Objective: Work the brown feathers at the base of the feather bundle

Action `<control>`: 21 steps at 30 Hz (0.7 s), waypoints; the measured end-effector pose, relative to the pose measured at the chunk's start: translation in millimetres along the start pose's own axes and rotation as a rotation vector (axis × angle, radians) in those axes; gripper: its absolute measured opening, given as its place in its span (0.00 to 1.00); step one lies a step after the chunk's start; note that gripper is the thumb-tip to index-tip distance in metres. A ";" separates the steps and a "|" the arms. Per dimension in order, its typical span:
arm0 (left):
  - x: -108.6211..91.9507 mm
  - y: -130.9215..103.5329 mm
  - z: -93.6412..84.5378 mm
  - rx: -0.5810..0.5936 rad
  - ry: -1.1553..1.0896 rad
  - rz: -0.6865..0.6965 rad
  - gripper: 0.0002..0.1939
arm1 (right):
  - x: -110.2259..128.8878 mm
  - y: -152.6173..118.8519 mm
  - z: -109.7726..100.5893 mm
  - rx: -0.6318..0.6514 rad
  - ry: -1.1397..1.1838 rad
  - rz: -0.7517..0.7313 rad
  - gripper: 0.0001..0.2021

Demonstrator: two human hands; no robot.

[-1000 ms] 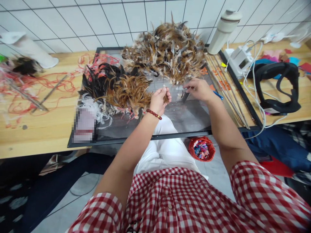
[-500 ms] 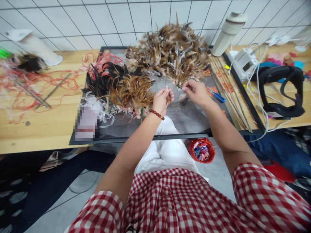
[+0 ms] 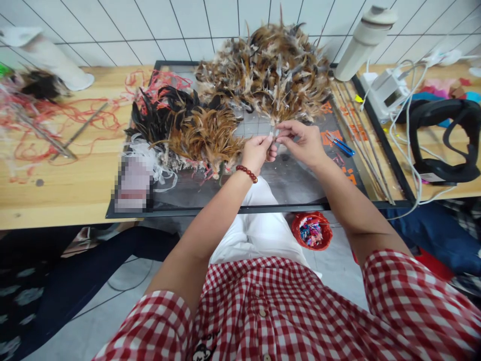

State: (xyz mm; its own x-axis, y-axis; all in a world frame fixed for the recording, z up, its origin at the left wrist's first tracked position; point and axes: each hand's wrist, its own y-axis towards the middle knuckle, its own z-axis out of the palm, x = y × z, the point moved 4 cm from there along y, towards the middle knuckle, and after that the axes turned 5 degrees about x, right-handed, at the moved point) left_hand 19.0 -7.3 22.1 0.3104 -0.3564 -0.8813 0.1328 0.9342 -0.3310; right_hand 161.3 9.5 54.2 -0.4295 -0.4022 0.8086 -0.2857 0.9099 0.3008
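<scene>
My left hand (image 3: pixel 256 152) and my right hand (image 3: pixel 302 142) meet fingertip to fingertip over the dark cutting mat (image 3: pixel 293 183). Between them they pinch a small bunch of feathers (image 3: pixel 274 134) by the quills. A big loose heap of brown and grey feathers (image 3: pixel 268 70) lies just beyond my hands. A bundle of orange-brown and black feathers (image 3: pixel 188 130) lies to the left of my left hand. A red bead bracelet (image 3: pixel 247 173) circles my left wrist.
Blue scissors (image 3: pixel 340 144) and several thin rods (image 3: pixel 363 145) lie right of my hands. A white bottle (image 3: pixel 363 40), a white device with cables (image 3: pixel 387 93) and a black strap (image 3: pixel 443 140) stand at right. Red string (image 3: pixel 67 123) litters the left bench. A red bin (image 3: pixel 311 231) sits on the floor.
My right hand has moved left from the mat to join my left hand. Both hands rose slightly toward the big heap and now pinch the feathers together.
</scene>
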 end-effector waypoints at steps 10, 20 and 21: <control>0.1 4.4 0.1 0.016 0.111 0.079 0.15 | -9.8 4.6 -1.6 -0.051 0.102 0.053 0.10; 2.0 1.0 4.7 0.093 0.108 0.062 0.17 | -18.7 10.1 1.9 -0.038 0.238 0.136 0.21; 2.2 1.8 3.4 0.081 0.106 0.062 0.17 | -19.8 10.2 -0.3 -0.070 0.234 0.135 0.21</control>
State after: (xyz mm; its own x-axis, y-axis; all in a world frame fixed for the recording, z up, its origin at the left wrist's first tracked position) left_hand 23.1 -6.4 20.7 0.2201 -0.2901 -0.9313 0.1931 0.9488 -0.2499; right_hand 167.2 26.8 41.4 -0.2480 -0.2501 0.9359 -0.1761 0.9617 0.2103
